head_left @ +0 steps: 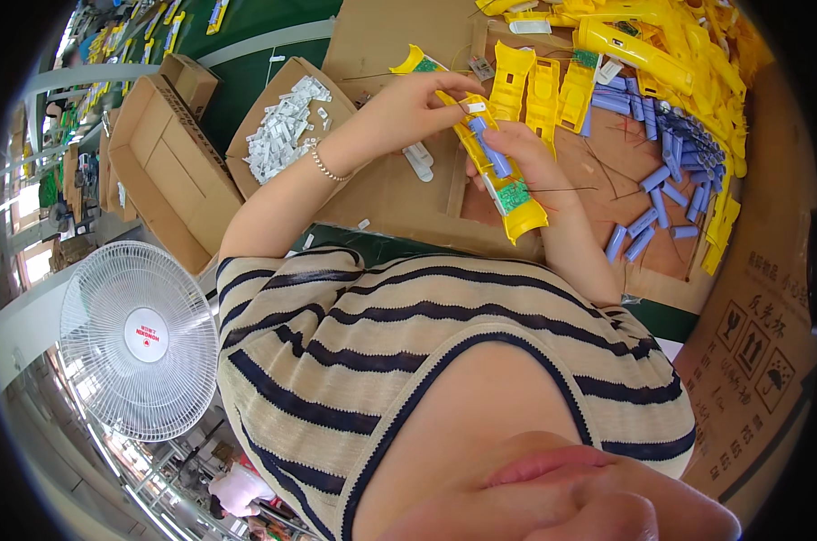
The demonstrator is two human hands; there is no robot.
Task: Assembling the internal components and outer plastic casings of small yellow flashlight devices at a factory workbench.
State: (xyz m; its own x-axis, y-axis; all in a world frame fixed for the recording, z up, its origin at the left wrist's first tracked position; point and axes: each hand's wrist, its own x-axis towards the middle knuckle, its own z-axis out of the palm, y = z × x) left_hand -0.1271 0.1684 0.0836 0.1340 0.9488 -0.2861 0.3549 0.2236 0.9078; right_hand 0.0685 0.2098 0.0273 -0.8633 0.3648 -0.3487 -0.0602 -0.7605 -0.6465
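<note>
A yellow plastic housing half is held at a slant above the cardboard work surface. In it lie a blue cylindrical battery and a green circuit board with thin wires. My right hand grips the housing from its right side, thumb along the battery. My left hand is closed at the housing's upper end, thumb and forefinger around a small white plastic piece. Just behind stand more yellow housing halves, and another with a green board lies partly behind my left hand.
Small white pieces fill a carton at the left, beside an open cardboard box. Blue batteries and heaped yellow housings lie at the right. A white fan stands at the left; a large carton rises at the right.
</note>
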